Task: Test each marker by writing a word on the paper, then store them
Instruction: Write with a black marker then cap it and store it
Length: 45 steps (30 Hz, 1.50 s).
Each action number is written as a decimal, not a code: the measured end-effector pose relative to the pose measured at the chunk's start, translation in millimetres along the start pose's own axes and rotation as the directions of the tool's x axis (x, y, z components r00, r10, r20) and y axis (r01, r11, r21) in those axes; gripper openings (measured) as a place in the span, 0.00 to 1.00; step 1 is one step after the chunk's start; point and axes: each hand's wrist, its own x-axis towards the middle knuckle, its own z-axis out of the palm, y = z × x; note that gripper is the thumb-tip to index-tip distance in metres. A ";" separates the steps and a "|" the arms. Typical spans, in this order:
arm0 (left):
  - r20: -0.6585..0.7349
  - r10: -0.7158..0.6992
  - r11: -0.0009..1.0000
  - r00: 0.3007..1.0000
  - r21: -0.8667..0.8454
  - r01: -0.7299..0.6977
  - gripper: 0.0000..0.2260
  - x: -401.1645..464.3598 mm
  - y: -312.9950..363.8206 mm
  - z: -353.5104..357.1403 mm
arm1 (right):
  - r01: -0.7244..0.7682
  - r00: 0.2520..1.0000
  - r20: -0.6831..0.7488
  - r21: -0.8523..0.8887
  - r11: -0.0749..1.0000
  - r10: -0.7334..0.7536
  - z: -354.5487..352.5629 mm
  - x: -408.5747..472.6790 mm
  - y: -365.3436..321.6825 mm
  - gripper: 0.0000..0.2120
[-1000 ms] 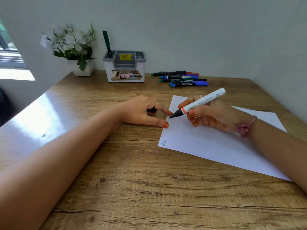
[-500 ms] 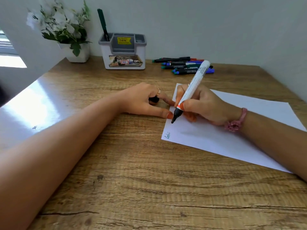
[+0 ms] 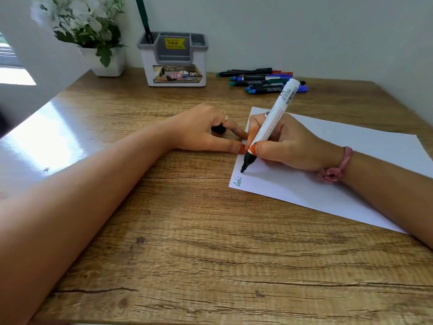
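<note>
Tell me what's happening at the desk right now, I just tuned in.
A person is testing markers. The right hand grips a white marker, uncapped, its black tip down on the paper just above a small green word already written near the corner. The left hand rests at the paper's edge and holds a black cap. More markers lie by the wall, and one green pen stands in the organizer.
</note>
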 end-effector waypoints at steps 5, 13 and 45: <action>0.016 -0.011 1.000 1.000 -0.009 0.011 0.16 0.0 2.2 -0.2 | 0.007 1.000 0.012 -0.008 1.000 -0.006 -0.9 -0.5 1.5 0.06; 0.010 0.011 1.000 1.000 -0.027 -0.011 0.17 -0.5 1.5 0.0 | 0.004 1.000 -0.012 0.009 1.000 -0.004 1.2 1.4 2.0 0.04; 0.023 0.023 0.999 0.999 -0.039 -0.022 0.11 2.8 -5.9 0.5 | -0.010 0.998 -0.056 0.039 0.999 0.012 -0.2 1.9 -1.1 0.08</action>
